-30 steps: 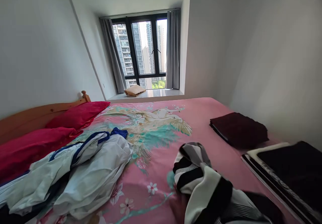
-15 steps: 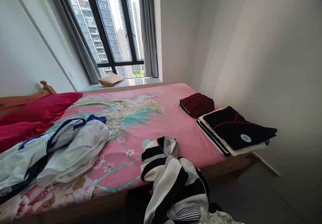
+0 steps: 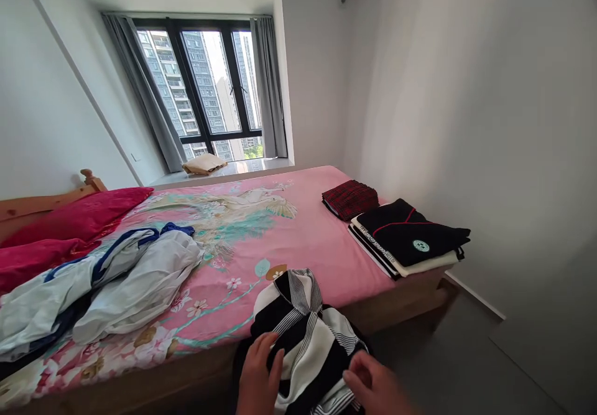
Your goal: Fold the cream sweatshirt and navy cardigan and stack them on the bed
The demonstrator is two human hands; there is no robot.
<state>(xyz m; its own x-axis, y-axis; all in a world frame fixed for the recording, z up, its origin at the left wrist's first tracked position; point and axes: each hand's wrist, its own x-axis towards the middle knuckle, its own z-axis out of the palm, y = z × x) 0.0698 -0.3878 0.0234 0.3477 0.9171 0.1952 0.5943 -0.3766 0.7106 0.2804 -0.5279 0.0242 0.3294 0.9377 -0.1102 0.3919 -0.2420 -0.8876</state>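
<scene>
Head view: left hand (image 3: 259, 374), right hand (image 3: 373, 385), fingers gripping striped garment (image 3: 303, 331) at near bed (image 3: 326, 241) edge; folded stack (image 3: 405, 241) far right; crumpled white clothes (image 3: 107, 284) left unfolded.

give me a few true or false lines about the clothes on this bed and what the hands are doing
1. Both hands grip the black and white striped garment. True.
2. The folded black garment lies by the red pillows. False: it tops a stack at the bed's far corner, near the wall.
3. A folded dark red plaid garment lies beside that stack. True.
4. The blue and white clothes are neatly folded. False: they lie crumpled.
</scene>
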